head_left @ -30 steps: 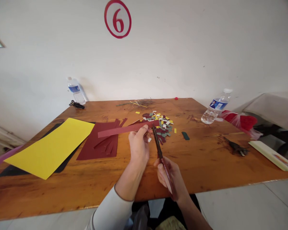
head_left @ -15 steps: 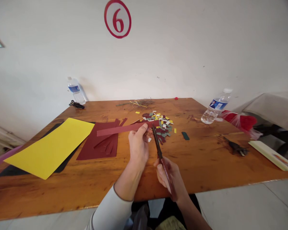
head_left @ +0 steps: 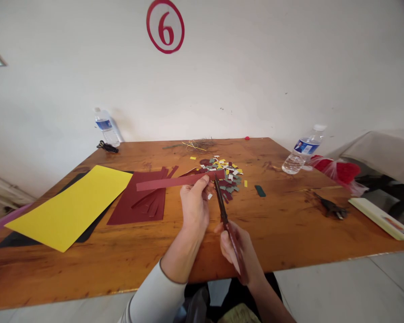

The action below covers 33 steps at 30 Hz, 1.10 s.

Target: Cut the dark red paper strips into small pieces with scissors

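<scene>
Pinching a long, narrow dark-red paper strip (head_left: 164, 183) near its R end: L hand (head_left: 194, 202), thumb & fingers closed on it. Prob. gripped close to the blades so thin paper won't flop; longer part sticks out L, unsupported. R hand (head_left: 239, 244) wrapped round reddish-brown handles of dark-bladed scissors (head_left: 222, 206), tips pointing away from body, at strip near its R end. Blade gap: can't tell. Approx. crosswise to strip, presumably for short, straight cuts.

Strip is up off the brown wooden tabletop (head_left: 289, 224), by a heap of small red, green, yellow & white paper bits (head_left: 234, 181); spot seems chosen so bits collect together. Loose dark-red strips (head_left: 153, 206) lie on a flat dark-red paper sheet (head_left: 121, 213), L of hands, prob. for easy reach. Bright yellow rectangular sheet (head_left: 70, 206) farther L, atop something flat & black (head_left: 90, 232), seemingly parked clear of the scissors.
</scene>
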{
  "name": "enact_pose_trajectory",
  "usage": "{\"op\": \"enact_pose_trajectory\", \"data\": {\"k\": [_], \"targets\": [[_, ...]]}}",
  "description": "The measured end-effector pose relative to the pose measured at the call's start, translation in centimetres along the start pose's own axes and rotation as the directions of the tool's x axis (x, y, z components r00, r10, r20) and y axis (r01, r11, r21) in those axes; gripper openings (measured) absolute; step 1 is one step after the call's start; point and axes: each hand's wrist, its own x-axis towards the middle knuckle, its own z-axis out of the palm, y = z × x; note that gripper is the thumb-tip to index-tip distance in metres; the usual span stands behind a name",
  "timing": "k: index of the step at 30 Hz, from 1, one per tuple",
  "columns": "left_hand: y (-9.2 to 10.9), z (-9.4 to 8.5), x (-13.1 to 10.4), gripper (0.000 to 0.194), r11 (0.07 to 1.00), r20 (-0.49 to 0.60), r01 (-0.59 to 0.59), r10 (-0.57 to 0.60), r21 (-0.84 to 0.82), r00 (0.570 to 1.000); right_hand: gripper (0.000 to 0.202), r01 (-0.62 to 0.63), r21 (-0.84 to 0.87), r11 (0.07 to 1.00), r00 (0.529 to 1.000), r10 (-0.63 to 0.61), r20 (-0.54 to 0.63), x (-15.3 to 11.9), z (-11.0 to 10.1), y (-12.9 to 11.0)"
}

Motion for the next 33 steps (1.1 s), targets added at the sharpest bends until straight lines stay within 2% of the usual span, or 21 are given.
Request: {"op": "enact_pose_trajectory", "data": {"k": [5, 16, 27, 33], "targets": [[-0.10, -0.14, 0.00, 0.017, 1.000, 0.005, -0.011, 0.011, 0.014, 1.000, 0.071, -0.054, 0.044, 0.998, 0.998, 0.053, 0.021, 0.10, 0.46, -0.54], [-0.17, -0.24, 0.03, 0.019, 1.000, -0.013, 0.001, -0.001, -0.010, 1.000, 0.061, -0.098, 0.076, 0.992, 0.995, 0.099, -0.009, 0.16, 0.80, -0.34], [-0.03, -0.05, -0.08, 0.013, 0.999, -0.022, 0.006, -0.007, -0.042, 1.000, 0.063, -0.088, 0.088, 0.992, 0.996, 0.086, 0.020, 0.26, 0.90, -0.57], [-0.05, -0.12, -0.05, 0.015, 0.999, -0.013, 0.008, -0.009, -0.041, 1.000, 0.076, -0.044, -0.008, 0.999, 0.999, 0.044, 0.009, 0.07, 0.40, -0.31]]}}
